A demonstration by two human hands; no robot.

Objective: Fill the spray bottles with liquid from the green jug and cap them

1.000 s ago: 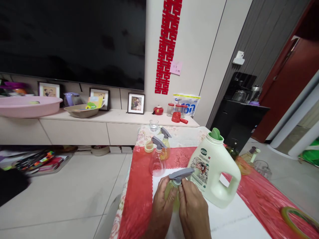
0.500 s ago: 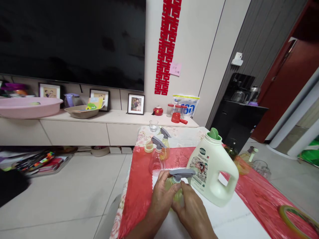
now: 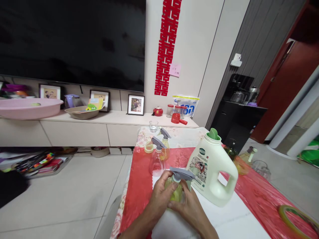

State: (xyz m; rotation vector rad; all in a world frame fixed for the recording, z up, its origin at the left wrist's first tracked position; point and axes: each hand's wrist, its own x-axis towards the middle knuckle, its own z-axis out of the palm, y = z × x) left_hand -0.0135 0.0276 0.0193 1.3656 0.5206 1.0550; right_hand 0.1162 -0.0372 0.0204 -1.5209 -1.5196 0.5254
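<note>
Both hands hold a clear spray bottle [image 3: 177,193] with yellowish liquid inside and a grey trigger head pointing right. My left hand [image 3: 160,192] wraps the bottle's left side, its thumb near the neck. My right hand [image 3: 187,204] grips the other side lower down. Just right of the bottle stands a pale green detergent jug [image 3: 211,166], its mouth uncapped with a darker green spout showing. Beyond my hands are a clear spray bottle [image 3: 157,162] with a grey head and, behind it, another spray bottle [image 3: 165,146] with yellowish liquid.
A round yellowish lid [image 3: 149,147] and a glass cup [image 3: 154,125] lie at the table's far left. A tape roll [image 3: 286,215] rests on the red cloth [image 3: 139,186] at right, where glass bottles [image 3: 245,159] stand farther back. A low cabinet [image 3: 74,132] runs beneath the television.
The spray bottle's trigger head has tilted, its right end lower. My right hand has shifted its grip, its fingers opening a little around the bottle; more of the yellowish liquid shows.
</note>
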